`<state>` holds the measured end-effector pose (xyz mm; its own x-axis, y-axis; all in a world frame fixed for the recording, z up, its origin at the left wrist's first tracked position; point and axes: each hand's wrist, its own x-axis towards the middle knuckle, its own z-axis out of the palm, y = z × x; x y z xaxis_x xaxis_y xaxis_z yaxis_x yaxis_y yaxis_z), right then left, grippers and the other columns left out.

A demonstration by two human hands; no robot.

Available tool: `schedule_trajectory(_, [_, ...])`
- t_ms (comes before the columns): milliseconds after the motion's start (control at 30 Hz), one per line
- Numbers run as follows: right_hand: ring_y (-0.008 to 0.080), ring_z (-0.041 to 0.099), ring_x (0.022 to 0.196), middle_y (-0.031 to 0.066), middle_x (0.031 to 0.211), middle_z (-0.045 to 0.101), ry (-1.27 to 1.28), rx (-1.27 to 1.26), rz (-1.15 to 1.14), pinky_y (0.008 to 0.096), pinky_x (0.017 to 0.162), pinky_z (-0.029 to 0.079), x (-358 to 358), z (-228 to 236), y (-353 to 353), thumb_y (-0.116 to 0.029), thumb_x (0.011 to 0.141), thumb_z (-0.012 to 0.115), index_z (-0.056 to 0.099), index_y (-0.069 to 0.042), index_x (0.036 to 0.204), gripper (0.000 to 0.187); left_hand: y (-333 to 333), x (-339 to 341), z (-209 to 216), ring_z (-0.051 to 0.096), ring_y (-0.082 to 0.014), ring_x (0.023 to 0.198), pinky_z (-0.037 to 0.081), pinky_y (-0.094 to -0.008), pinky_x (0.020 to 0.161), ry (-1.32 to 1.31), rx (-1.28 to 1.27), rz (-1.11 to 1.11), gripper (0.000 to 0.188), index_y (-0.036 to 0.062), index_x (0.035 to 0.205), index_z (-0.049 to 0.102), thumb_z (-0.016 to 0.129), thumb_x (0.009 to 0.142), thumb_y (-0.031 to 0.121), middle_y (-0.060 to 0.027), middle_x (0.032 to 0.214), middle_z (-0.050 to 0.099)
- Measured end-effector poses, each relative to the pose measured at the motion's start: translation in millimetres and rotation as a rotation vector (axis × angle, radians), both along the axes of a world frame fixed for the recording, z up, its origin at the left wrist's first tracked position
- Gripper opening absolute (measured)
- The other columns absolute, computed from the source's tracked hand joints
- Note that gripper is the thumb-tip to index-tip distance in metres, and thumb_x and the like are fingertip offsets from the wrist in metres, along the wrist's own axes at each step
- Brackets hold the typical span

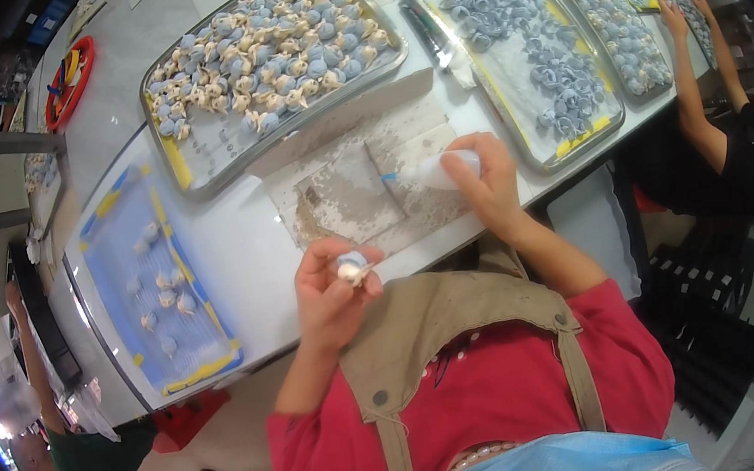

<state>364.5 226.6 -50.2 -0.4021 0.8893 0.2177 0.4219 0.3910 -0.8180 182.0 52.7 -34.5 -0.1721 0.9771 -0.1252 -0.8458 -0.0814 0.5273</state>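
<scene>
Between the fingers and thumb of my left hand [321, 299] is a small cream and blue-grey figure piece [352, 270], held up just past the table's near edge. My right hand [492, 187] is closed round a translucent white squeeze bottle [431, 174], whose thin blue nozzle points left, apart from the piece. Under the nozzle lies a stained, flattened cardboard sheet [350, 203]. Left of my hands, a blue tray [115, 265] edged with yellow tape carries several similar pieces.
Beyond the cardboard, a large metal tray [211, 154] holds many cream and blue-grey pieces. To its right, another tray [497, 78] bears loose blue-grey parts. A red round basket [70, 84] lies far left. Co-workers are at both sides, one with hands [684, 10] at far-right trays.
</scene>
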Motion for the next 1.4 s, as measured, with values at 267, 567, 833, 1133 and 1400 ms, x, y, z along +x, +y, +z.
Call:
schedule_trajectory(267, [0.0263,0.055,0.087,0.0041,0.080,0.063,-0.299,0.527,-0.054,0.0397,0.079,0.037,41,20,76,-0.017,0.071,0.070,0.063,-0.010,0.082,0.015,19,9,8,0.062,-0.0185,0.082,0.051,-0.0250,0.070,0.084,-0.143,-0.016,0.038,0.0034,0.115,0.047,0.065,0.082,0.010,-0.0209,0.108,0.060])
schedule_trajectory(567, [0.0222,0.052,0.097,0.0013,0.090,0.062,-1.004,0.377,-0.042,0.0396,0.084,0.033,73,34,154,-0.016,0.074,0.065,0.061,-0.013,0.092,0.019,40,33,10,0.060,-0.0176,0.083,0.050,-0.0229,0.072,0.185,-0.306,-0.130,0.037,0.0008,0.120,0.050,0.061,0.084,0.004,-0.0206,0.112,0.058])
schedule_trajectory(833, [0.0235,0.058,0.076,0.0101,0.088,0.061,-0.105,0.328,0.151,0.0323,0.069,0.047,27,46,65,-0.006,0.066,0.074,0.062,-0.003,0.094,0.031,46,38,10,0.061,-0.0193,0.092,0.049,-0.0266,0.079,0.219,-0.363,-0.038,0.036,0.0002,0.123,0.049,0.057,0.089,0.009,-0.0164,0.115,0.058])
schedule_trajectory(1133, [0.0230,0.053,0.084,0.0014,0.085,0.059,0.020,0.276,0.442,0.0347,0.076,0.039,-8,37,-22,-0.019,0.060,0.080,0.062,-0.011,0.088,0.034,40,36,-1,0.060,-0.0195,0.097,0.048,-0.0320,0.086,0.202,-0.266,-0.097,0.039,-0.0014,0.125,0.047,0.052,0.093,0.021,-0.0112,0.107,0.060])
schedule_trajectory(1400, [0.0200,0.057,0.081,0.0020,0.088,0.063,0.059,0.227,0.445,0.0330,0.071,0.037,-3,40,-24,-0.015,0.064,0.077,0.063,-0.011,0.088,0.029,41,40,11,0.057,-0.0122,0.092,0.047,-0.0268,0.085,0.331,-0.223,0.004,0.034,-0.0019,0.123,0.048,0.053,0.090,0.006,-0.0107,0.110,0.059])
